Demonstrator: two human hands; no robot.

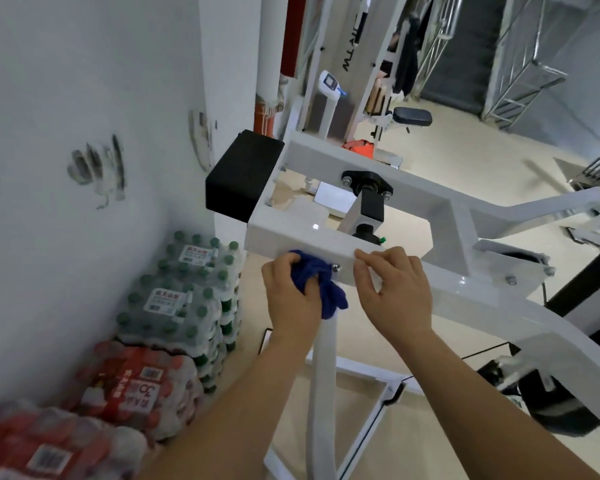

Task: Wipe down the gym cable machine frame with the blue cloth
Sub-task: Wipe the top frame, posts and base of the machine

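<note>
Bunching blue cloth [321, 282] inside left grip [291, 289], pressed on frame [312, 245]

Soft, even indoor light, no hard shadows. A small glare spot sits on the white machine frame [315, 226]. Wide-angle bending curves the edges; the red-capped bottle packs [49, 441] at lower left are smeared, and the background is hazy.

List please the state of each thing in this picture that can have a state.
left hand: closed around the cloth
blue cloth: bunched, pressed on the frame
right hand: fingers resting on the frame edge, holding nothing
white frame: glossy, bolts in place
black pad: mounted on the frame end
water bottle packs: stacked, wrapped
</note>
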